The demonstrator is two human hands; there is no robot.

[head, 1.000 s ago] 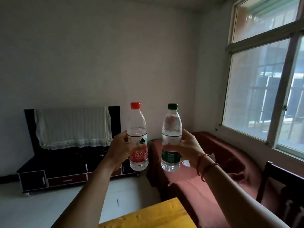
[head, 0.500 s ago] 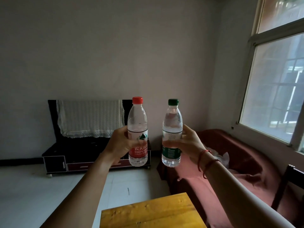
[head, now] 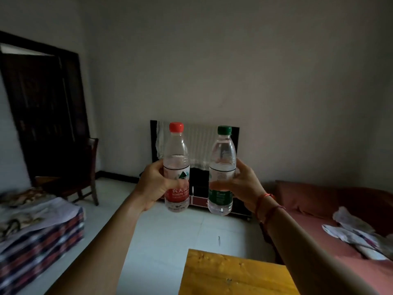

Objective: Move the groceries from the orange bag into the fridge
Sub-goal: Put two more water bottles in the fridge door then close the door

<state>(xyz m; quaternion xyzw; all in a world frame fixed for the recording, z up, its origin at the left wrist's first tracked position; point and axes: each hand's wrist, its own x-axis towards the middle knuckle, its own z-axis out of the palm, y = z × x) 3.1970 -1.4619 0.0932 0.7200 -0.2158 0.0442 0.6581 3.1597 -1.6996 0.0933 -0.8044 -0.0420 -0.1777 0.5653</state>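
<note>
I hold two water bottles upright in front of me at chest height. My left hand [head: 152,184] grips the red-capped bottle [head: 176,150] around its red and white label. My right hand [head: 244,184] grips the green-capped bottle [head: 222,154] around its green label. The bottles stand side by side, a small gap between them. Both hold clear water. Neither the orange bag nor the fridge is in view.
A yellow wooden table corner [head: 229,273] lies below my arms. A black TV stand [head: 200,188] with a lace-covered screen is ahead. A red sofa [head: 319,209] with papers runs along the right. At left are a striped bed [head: 42,237], a wooden chair [head: 85,177] and a dark doorway [head: 42,107].
My view has swung left: the window has left the frame, and the doorway, chair and bed have appeared. Both hands still hold the bottles in the same pose.
</note>
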